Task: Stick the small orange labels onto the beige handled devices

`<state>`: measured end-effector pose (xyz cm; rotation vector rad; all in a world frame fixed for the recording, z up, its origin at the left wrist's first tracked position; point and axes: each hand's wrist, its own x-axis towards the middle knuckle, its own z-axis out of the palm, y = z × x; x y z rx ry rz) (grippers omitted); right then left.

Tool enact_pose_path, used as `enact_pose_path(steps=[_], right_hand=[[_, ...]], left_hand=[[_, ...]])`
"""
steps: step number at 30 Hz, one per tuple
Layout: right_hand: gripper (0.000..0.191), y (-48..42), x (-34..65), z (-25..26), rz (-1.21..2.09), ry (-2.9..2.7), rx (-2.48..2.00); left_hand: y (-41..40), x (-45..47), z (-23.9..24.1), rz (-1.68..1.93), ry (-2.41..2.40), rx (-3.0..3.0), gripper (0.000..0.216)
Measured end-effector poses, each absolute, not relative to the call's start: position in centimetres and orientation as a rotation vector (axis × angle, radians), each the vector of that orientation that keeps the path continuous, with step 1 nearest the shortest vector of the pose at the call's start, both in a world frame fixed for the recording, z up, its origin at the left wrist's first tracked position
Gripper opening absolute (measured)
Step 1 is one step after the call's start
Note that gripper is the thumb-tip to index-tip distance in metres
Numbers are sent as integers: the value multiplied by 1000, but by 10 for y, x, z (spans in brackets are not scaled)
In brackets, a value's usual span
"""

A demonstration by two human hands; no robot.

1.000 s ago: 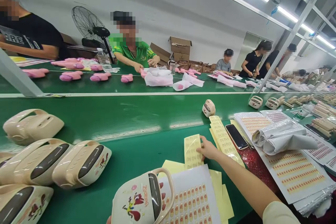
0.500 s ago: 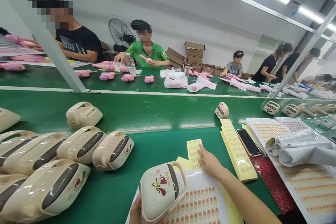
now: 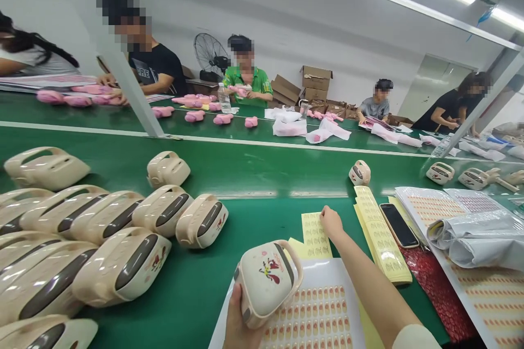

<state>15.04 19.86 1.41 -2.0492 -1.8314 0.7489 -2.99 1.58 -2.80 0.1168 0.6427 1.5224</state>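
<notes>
Right hand (image 3: 332,224) shifted up to top corner of yellow label sheet (image 3: 311,235); can't tell whether fingers pinch. Left hand (image 3: 238,320) clamped on beige casing (image 3: 264,289) throughout. Peeling seemingly unfinished.

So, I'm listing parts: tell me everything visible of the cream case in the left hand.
The cream case is boxy with rounded corners and looks like glossy plastic. Its printed face, tilted up toward the camera, bears a red-and-yellow figure and reddish lettering. A dark panel runs along one end, beside a cream loop handle at picture right. The left hand holds it at the left side. Beneath lies a sheet of oval stickers; contact is unclear.
</notes>
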Motion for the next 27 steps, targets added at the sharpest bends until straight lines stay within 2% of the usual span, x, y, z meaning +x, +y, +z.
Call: enact_pose_path(steps=[2, 6, 9, 13, 15, 21, 24, 27], right_hand=[[31, 185, 150, 25, 673, -1879, -2001], [38, 114, 147, 32, 624, -2048, -1763], [35, 32, 133, 6, 782, -2230, -1409], [66, -43, 110, -44, 791, -2472, -973], [70, -49, 108, -58, 679, -2561, -910], [52, -18, 141, -44, 392, -2593, -762], [40, -21, 143, -37, 274, -2545, -839], [38, -34, 134, -43, 181, -2447, -959]], left_hand=[[19, -27, -15, 1573, 606, 39, 39], [20, -26, 22, 1734, 642, -53, 37], [15, -31, 42, 1866, 722, -48, 40], [4, -41, 40, 1930, 740, -25, 43], [-4, -46, 29, 1933, 706, -24, 41], [-25, -45, 1, 1895, 579, -33, 41], [-31, -33, -6, 1834, 584, -111, 40], [-36, -20, -12, 1800, 604, -144, 41]])
